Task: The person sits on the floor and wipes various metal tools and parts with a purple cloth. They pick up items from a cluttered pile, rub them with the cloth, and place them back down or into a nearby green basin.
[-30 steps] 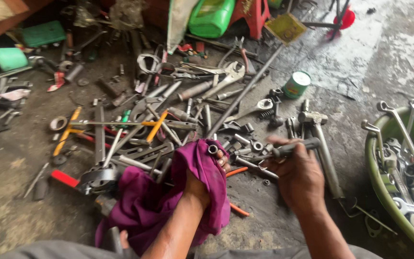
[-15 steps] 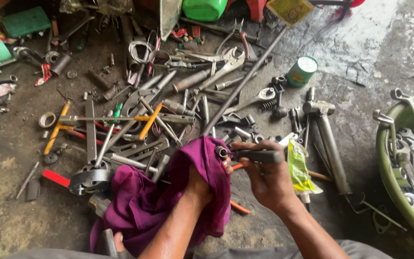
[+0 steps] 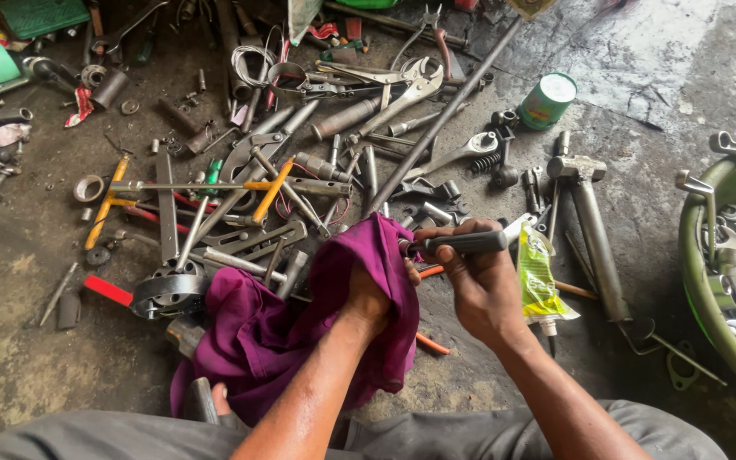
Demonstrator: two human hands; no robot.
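Left hand [image 3: 366, 294] wrapped in purple cloth [image 3: 300, 332], clamped on it; right hand [image 3: 474, 277] grips dark tool handle [image 3: 463, 243] entering cloth; yellow tube [image 3: 537, 281] just beside

We see our bare left forearm [image 3: 317, 400] and right forearm [image 3: 555, 392], no sleeves, and grey cloth trousers [image 3: 436, 434] over our knees.

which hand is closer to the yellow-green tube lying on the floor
Right. The right hand holds a dark tool handle just left of the yellow-green tube, almost touching it. The left hand, wrapped in the purple cloth, sits farther left.
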